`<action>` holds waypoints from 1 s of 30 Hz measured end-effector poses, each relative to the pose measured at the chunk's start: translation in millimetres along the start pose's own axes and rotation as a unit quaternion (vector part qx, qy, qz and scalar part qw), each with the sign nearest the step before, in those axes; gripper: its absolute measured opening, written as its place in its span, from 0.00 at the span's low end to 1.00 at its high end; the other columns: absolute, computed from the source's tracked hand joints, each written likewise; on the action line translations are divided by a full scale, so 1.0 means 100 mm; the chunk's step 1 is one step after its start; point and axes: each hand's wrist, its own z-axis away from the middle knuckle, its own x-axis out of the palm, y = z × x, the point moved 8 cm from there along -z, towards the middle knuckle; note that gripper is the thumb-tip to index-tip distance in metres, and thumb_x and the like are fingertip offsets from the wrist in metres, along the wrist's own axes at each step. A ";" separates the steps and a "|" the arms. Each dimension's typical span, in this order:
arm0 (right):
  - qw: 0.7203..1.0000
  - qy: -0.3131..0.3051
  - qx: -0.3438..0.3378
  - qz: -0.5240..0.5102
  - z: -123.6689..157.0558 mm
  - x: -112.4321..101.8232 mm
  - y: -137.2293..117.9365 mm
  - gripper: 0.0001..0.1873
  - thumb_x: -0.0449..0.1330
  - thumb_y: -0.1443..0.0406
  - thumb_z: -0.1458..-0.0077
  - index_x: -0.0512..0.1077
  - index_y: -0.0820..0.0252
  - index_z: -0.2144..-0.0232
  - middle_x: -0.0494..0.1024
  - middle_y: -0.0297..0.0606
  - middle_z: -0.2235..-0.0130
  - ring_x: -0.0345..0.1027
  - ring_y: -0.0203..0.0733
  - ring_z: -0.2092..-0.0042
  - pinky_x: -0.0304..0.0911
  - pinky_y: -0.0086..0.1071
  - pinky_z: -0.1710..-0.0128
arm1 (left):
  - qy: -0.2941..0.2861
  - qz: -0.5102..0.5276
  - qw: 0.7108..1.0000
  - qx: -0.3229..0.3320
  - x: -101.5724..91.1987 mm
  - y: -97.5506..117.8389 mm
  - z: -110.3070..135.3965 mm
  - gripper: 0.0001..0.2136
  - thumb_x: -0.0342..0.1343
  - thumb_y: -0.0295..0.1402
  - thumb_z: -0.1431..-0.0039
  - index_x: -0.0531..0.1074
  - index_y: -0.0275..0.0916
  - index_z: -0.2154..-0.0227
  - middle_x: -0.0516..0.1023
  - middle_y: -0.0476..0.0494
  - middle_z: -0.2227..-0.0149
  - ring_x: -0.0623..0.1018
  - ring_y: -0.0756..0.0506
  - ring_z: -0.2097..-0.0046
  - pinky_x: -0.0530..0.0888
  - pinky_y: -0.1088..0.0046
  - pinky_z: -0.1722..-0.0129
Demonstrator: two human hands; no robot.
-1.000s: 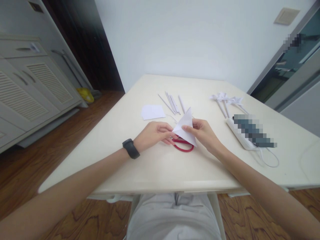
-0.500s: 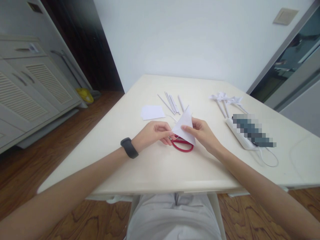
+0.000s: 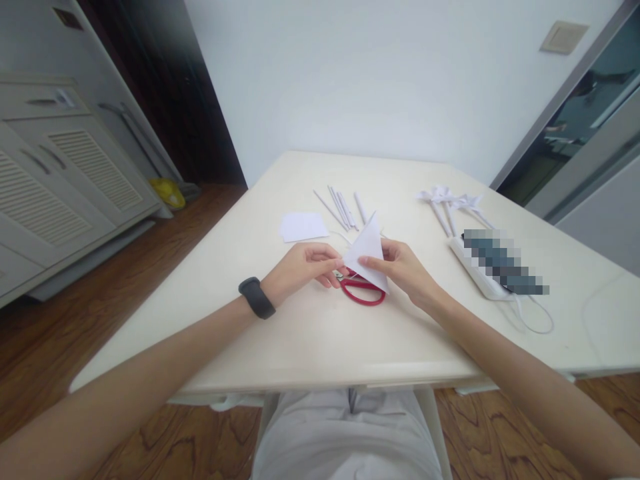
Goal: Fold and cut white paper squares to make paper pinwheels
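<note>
A white sheet of paper folded to a triangle [image 3: 367, 250] is held up between my two hands over the table. My left hand [image 3: 314, 264], with a black band on its wrist, pinches the triangle's left corner between thumb and fingertips. On the other side, my right hand [image 3: 403, 270] grips the paper with its thumb in front and the fingers behind. Beneath the paper lie red-handled scissors [image 3: 363, 301], partly hidden by it. Several thin rolled paper sticks [image 3: 343, 208] lie just beyond, and a stack of white paper [image 3: 304, 227] is to the left.
At the right are paper flowers on stems [image 3: 443, 195] and a white power strip [image 3: 475, 270] with a blurred-out dark object on it and a looped cable [image 3: 540, 327]. A wall [image 3: 370, 80] stands behind the white table [image 3: 300, 347].
The folded paper and both hands stay almost in place, still gripping. The whole view has shifted very slightly.
</note>
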 end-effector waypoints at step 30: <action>0.999 -0.004 0.019 -0.050 -0.02 -0.02 0.04 0.11 0.56 0.59 0.47 0.66 0.61 0.75 0.62 0.29 0.79 0.54 0.31 0.77 0.49 0.28 0.77 | 0.118 0.018 0.992 0.041 -0.28 0.10 0.04 0.09 0.56 0.36 0.48 0.70 0.34 0.75 0.74 0.47 0.73 0.68 0.54 0.76 0.64 0.78 0.76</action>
